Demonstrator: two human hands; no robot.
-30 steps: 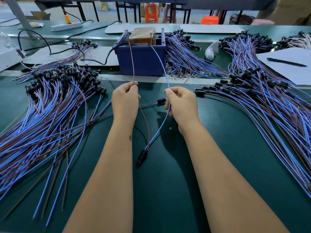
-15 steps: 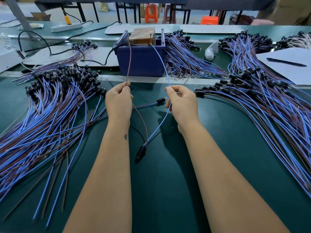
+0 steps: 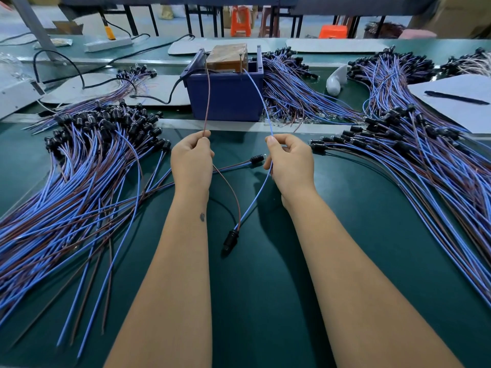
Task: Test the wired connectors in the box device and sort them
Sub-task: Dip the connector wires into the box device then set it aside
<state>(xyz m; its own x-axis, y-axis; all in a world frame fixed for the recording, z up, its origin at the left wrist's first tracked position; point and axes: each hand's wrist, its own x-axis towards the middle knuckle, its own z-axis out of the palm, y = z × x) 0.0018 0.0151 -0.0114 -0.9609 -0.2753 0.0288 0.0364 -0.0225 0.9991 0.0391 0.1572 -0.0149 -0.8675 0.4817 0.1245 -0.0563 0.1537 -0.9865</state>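
My left hand (image 3: pixel 191 160) pinches a thin brown wire (image 3: pixel 206 96) whose far end reaches up to the blue box device (image 3: pixel 225 94). My right hand (image 3: pixel 291 162) pinches the matching blue wire (image 3: pixel 259 94), which also runs up to the box top. Both wires drop below my hands and join at one black connector (image 3: pixel 230 239) lying on the green mat between my forearms. A brown block (image 3: pixel 227 56) sits on top of the box.
A large heap of blue and brown wired connectors (image 3: pixel 79 166) covers the left of the mat, another heap (image 3: pixel 425 160) the right. One loose connector (image 3: pixel 256 158) lies between my hands. More bundles (image 3: pixel 295 94) lie behind the box, beside a white sheet with a pen (image 3: pixel 455 97).
Both hands have shifted slightly up and apart along the wires toward the box, and the black connector has slid a little farther from me on the mat.
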